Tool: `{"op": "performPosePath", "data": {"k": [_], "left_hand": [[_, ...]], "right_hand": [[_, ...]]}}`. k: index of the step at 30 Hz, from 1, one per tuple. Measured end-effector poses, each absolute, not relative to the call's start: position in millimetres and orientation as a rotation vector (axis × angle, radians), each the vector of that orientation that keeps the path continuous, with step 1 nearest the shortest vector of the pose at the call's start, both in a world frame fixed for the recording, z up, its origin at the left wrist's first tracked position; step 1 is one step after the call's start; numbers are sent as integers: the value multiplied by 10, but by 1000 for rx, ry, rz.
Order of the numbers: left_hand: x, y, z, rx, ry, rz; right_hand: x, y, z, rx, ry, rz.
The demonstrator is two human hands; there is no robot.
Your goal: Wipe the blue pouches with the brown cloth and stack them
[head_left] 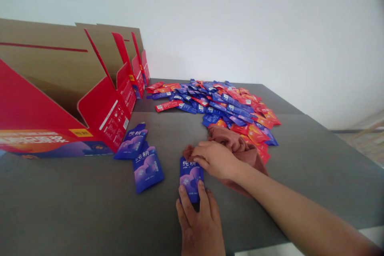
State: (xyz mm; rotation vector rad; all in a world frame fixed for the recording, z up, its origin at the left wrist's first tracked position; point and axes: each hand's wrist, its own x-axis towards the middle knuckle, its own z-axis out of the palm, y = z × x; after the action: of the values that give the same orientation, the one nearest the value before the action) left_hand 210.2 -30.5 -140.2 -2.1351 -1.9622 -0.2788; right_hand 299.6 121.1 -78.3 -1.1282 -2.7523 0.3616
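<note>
A blue pouch with purple fruit print (191, 174) lies flat on the grey table. The fingertips of my left hand (199, 216) rest spread on its lower end. At its top end, my right hand (214, 159) has its fingers closed on a reddish-brown cloth (237, 144), a corner of which covers the pouch's top. The rest of the cloth trails to the right under my right wrist. Left of the held-down pouch lie two more blue pouches, one (147, 169) partly beneath or against the other (131, 142).
Open red cardboard boxes (105, 116) stand in a row at the left. Toward the back of the grey table (90, 208) spreads a large heap of blue and red pouches (216, 100). A pale wall rises behind.
</note>
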Motion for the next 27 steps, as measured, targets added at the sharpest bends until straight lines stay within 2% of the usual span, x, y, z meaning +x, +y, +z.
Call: {"op": "performPosePath", "data": {"k": [5,12,21,27], "left_hand": [[2108,-304,-1393,-2135,-1966,-290],[2108,-309,-1416,-2120,-1933,-238],[2094,-305,-1373,-2133,-1918,-235],[2094,-308,-1388,-2107,-1871,-206]], "right_hand": [[3014,1184,-753,-1141,-2677,302],[2916,964,-656,-748,-2856,363],[2992,1206,-779,-1139,-2767,325],[2990,1085,-726,-958,-2682,292]]}}
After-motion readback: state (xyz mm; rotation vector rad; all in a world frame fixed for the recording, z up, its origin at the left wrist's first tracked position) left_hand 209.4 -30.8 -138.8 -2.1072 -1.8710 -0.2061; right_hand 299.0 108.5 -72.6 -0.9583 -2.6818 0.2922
